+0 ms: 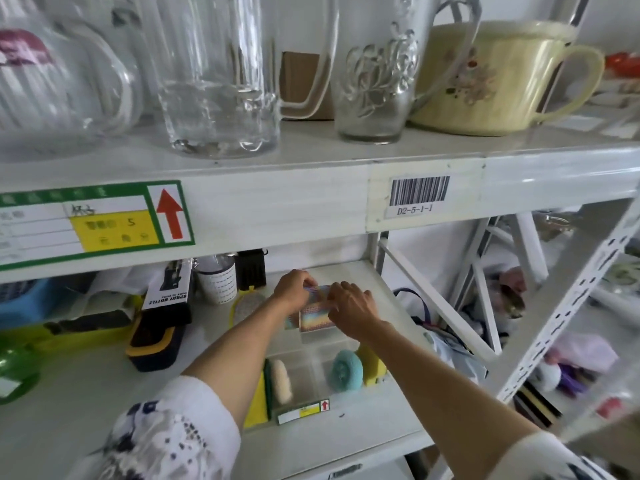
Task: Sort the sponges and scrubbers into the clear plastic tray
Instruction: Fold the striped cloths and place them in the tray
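A clear plastic tray (313, 370) lies on the lower white shelf, with a small label on its front edge. Inside it stand a yellow-green sponge (258, 403), a cream scrubber (282, 379), a teal round scrubber (346, 372) and a yellow sponge (372, 363). Over the tray's far end, my left hand (292, 289) and my right hand (351, 304) both grip a shiny multicoloured mesh sponge (313, 318). Their fingers cover its top edge. A round mesh scrubber with a yellow rim (247, 304) lies on the shelf left of my hands.
A black and yellow spray bottle pack (161, 323), a white cup (218, 282) and a black item (251, 268) stand behind and left of the tray. Glass jugs (218, 81) and a cream mug (485, 81) fill the upper shelf. Bags hang at the right.
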### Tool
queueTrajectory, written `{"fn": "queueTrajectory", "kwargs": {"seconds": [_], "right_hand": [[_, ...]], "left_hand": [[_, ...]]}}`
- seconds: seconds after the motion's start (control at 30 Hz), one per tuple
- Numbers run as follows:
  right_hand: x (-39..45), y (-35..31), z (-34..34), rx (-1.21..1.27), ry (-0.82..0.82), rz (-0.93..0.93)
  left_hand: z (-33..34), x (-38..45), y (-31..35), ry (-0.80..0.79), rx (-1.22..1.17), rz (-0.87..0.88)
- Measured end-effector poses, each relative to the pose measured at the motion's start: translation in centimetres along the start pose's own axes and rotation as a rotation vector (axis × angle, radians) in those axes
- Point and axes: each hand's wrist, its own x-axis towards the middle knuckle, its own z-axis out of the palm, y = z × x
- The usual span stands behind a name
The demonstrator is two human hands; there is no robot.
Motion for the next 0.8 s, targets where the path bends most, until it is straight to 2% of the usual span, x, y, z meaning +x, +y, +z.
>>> {"fn": "queueTrajectory", "kwargs": {"seconds": [0.13, 0.47, 0.63, 0.8], "right_hand": [[0.6, 0.1, 0.1, -0.013, -0.019, -0.001], [0.9, 0.4, 0.9, -0.031, 0.036, -0.004], [0.5, 0.6, 1.2, -0.106, 0.077, -0.009], [-0.5, -0.2, 1.3, -0.042, 0.211, -0.062]], "left_hand": [[0.8, 0.2, 0.1, -0.043, 0.0, 0.012], [1.5, 0.6, -0.9, 0.081, -0.005, -0.037], [0.6, -0.1, -1.0, 0.168, 0.033, 0.059], [-1.2, -2.1, -1.3, 0.317, -0.122, 0.17]]}}
